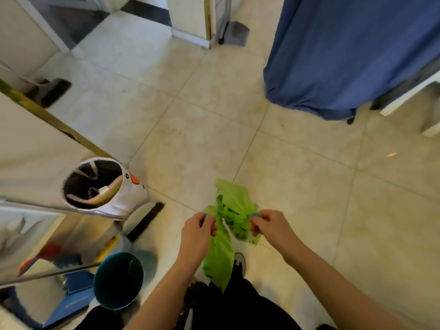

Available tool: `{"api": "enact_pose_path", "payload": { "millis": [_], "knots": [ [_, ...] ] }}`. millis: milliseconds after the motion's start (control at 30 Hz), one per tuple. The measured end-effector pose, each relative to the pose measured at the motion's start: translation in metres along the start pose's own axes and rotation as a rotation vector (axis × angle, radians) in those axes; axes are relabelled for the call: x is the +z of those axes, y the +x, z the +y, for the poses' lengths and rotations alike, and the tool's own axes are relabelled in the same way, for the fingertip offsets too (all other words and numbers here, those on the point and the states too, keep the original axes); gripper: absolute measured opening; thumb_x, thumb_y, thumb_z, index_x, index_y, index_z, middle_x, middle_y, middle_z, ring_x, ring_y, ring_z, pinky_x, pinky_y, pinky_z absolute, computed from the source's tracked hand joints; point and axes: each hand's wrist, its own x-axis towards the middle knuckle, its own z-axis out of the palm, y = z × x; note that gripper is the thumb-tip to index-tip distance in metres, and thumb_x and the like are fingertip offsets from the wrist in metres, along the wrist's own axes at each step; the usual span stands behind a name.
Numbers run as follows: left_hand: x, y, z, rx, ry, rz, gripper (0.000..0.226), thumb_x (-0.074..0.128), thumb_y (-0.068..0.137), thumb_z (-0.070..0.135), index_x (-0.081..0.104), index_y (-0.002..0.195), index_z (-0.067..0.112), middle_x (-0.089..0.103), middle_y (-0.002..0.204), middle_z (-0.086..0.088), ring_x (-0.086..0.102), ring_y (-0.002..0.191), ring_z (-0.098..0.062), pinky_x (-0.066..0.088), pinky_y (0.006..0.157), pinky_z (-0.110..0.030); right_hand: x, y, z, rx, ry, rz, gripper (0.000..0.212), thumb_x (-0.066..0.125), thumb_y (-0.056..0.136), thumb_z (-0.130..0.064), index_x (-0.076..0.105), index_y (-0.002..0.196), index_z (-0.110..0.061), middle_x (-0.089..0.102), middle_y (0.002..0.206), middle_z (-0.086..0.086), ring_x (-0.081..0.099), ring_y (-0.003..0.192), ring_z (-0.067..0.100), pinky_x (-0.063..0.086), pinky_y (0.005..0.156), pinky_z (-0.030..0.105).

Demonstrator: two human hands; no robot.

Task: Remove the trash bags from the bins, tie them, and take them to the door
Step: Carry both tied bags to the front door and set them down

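Tying green bag, mid-knot, above the floor.
Left hand [198, 231] and right hand [270, 226] are apart, each pinching a blue drawstring end of the green trash bag [226, 225]; thin film risking tearing, or cord slipping, if pulled hard.

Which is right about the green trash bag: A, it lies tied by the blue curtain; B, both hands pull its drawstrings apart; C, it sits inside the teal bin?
B: the left hand and right hand each pinch a drawstring of the green trash bag.
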Motion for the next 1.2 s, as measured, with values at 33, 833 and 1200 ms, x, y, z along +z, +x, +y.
{"api": "enact_pose_path", "payload": {
  "millis": [33, 833, 1200],
  "knots": [
    [0.007, 0.007, 0.01, 0.025, -0.009, -0.021, 0.028, 0.049, 0.096, 0.016, 0.065, 0.075, 0.006, 0.066, 0.067, -0.005, 0.06, 0.061, -0.014, 0.048, 0.061, -0.017, -0.011, 0.005, -0.002, 0.008, 0.033, 0.035, 0.025, 0.058, 0.088, -0.01, 0.065, 0.065, -0.008, 0.066, 0.059, 0.001, 0.062, 0.062, 0.019, 0.054, 0.076, 0.036],
    [0.268, 0.103, 0.266, 0.513, 0.348, -0.732, 0.028, 0.047, 0.097, 0.011, 0.063, 0.075, 0.005, 0.063, 0.067, -0.003, 0.057, 0.057, -0.004, 0.048, 0.065, -0.023, -0.288, 0.043, 0.02, 0.157, 0.415, 0.864, 0.025, 0.048, 0.086, -0.006, 0.07, 0.072, -0.004, 0.063, 0.061, 0.001, 0.046, 0.05, 0.014, 0.032, 0.042, 0.015],
    [0.486, 0.035, 0.344, 0.589, 0.361, -0.855, 0.029, 0.048, 0.095, 0.008, 0.063, 0.07, 0.012, 0.065, 0.067, -0.006, 0.06, 0.064, -0.02, 0.053, 0.077, -0.043, -0.455, 0.022, 0.1, 0.202, 0.51, 0.933, 0.033, 0.052, 0.085, -0.007, 0.061, 0.057, -0.023, 0.061, 0.055, -0.005, 0.05, 0.044, 0.001, 0.033, 0.044, 0.011]
  ]
}}
